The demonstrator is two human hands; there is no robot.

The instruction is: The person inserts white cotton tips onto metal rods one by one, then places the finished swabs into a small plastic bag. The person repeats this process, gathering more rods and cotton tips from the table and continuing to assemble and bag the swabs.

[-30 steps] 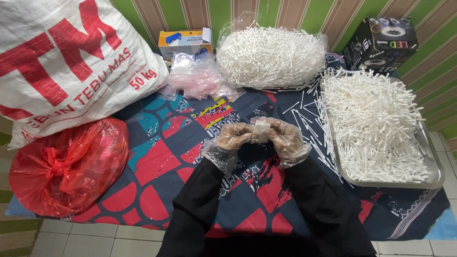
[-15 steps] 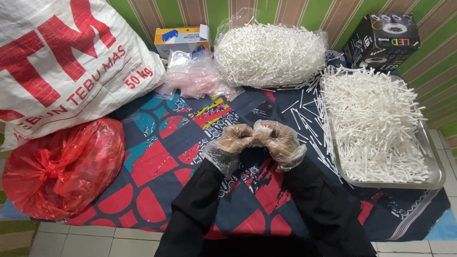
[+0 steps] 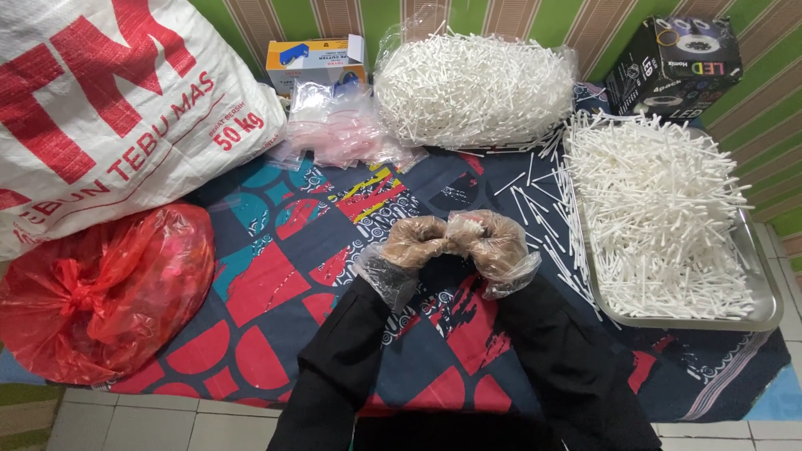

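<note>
The left hand (image 3: 415, 243) and right hand (image 3: 493, 244), both in thin clear plastic gloves, meet fingertip to fingertip at the middle of the patterned cloth (image 3: 276, 288) that covers the surface, fingers curled closed and pinching a small clear plastic bag (image 3: 464, 224) between them; something white shows inside it, too small to tell its long axis or which way it points. At 3 o'clock from the hands a metal tray (image 3: 756, 313) heaped with white sticks (image 3: 660, 209) lies near, its long side running from 12 to 6 o'clock, the sticks lying every way, and a few loose sticks (image 3: 526, 205) are scattered on the cloth between tray and hands. At 12 o'clock stands a clear bag of white sticks (image 3: 472, 88), with a heap of small empty bags (image 3: 342, 129) at 11 o'clock and a small carton (image 3: 316, 58) behind it. A big white sack (image 3: 109, 108) fills 10 o'clock and a knotted red bag (image 3: 100, 292) sits at 9 o'clock, well apart. A black box (image 3: 672, 67) stands at 1 o'clock. Open cloth lies around the hands and toward 7 o'clock; its near edge meets the tiled floor (image 3: 167, 422) at 6 o'clock
</note>
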